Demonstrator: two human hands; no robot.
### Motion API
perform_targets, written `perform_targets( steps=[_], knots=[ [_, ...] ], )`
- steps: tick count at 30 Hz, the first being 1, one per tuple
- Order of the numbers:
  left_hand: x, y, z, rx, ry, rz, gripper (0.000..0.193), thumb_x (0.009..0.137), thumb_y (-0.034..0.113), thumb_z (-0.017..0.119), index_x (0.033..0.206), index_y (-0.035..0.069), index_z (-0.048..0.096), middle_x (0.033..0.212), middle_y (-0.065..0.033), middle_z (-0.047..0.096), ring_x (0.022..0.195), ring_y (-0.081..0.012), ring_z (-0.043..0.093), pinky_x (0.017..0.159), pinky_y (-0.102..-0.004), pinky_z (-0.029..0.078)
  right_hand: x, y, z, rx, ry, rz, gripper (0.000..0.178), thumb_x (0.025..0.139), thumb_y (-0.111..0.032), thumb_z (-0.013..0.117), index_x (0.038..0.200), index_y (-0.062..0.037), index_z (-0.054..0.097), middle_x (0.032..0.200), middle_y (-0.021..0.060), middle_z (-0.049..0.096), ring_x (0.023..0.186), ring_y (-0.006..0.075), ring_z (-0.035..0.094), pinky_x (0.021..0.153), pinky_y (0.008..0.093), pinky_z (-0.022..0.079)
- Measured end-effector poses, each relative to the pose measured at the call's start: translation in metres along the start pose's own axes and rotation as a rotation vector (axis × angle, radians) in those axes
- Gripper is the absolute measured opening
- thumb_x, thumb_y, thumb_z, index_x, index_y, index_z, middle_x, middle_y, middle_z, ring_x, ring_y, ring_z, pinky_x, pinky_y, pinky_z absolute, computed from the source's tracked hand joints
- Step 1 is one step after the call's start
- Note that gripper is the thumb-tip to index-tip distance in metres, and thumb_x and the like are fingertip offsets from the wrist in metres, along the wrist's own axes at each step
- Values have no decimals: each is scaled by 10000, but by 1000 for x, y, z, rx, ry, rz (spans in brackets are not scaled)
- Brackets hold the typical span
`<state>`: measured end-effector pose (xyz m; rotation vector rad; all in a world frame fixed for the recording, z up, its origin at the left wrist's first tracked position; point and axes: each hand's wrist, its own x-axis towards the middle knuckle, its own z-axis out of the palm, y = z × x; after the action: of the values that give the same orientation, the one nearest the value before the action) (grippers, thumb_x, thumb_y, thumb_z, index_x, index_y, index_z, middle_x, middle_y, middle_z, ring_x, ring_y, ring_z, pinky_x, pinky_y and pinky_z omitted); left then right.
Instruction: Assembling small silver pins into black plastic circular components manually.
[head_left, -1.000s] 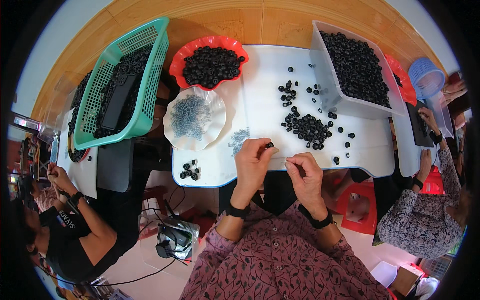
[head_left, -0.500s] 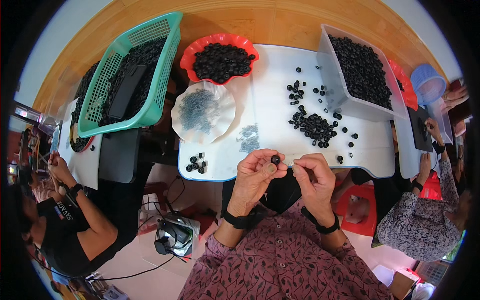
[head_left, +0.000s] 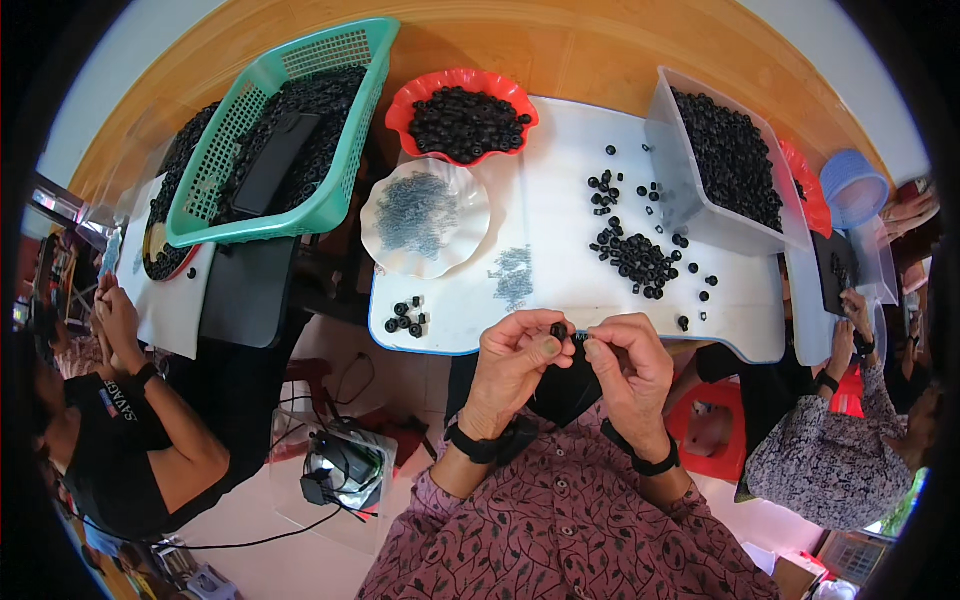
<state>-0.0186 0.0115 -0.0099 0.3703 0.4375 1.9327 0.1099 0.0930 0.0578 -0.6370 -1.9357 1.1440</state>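
Note:
My left hand (head_left: 517,357) pinches a small round black plastic piece (head_left: 558,330) between thumb and fingertips, just past the table's near edge. Close beside it, my right hand (head_left: 634,368) grips a tiny metal spring (head_left: 580,338) with thumb and index finger; the spring points toward the black piece. A loose patch of small springs (head_left: 513,277) lies on the white table beyond my left hand. More springs (head_left: 415,213) fill the middle of a white scalloped plate (head_left: 376,240). Loose black pieces (head_left: 637,262) are heaped beyond my right hand.
A red bowl (head_left: 398,105) of black pieces stands behind the plate. A green basket (head_left: 190,225) with a phone (head_left: 277,163) stands left; a clear bin (head_left: 690,195) of black pieces stands right. Several black pieces (head_left: 404,322) sit at the table's near-left corner. People work on both sides.
The black piece has been turned in my left fingers, and the spring in my right now shows more plainly. The table and its things have shifted slightly rightward in view.

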Motion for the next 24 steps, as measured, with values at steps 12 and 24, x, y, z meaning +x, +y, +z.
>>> perform_targets(
  steps=[12,24],
  knots=[
    [-13,8,9,153,23,60,301,824,-79,659,1118,-52,601,953,-111,666,836,-153,648,747,-271,563,-5,-14,9,-49,-63,-39,101,831,30,667,924,10,635,890,71,591,712,112,574,614,225,465],
    [-24,14,4,405,35,81,263,810,-83,674,1066,-44,630,995,-88,643,830,-167,676,735,-247,560,-5,-27,5,-139,-210,-42,69,833,21,664,895,13,635,879,84,595,702,135,626,609,246,505]
  ],
)
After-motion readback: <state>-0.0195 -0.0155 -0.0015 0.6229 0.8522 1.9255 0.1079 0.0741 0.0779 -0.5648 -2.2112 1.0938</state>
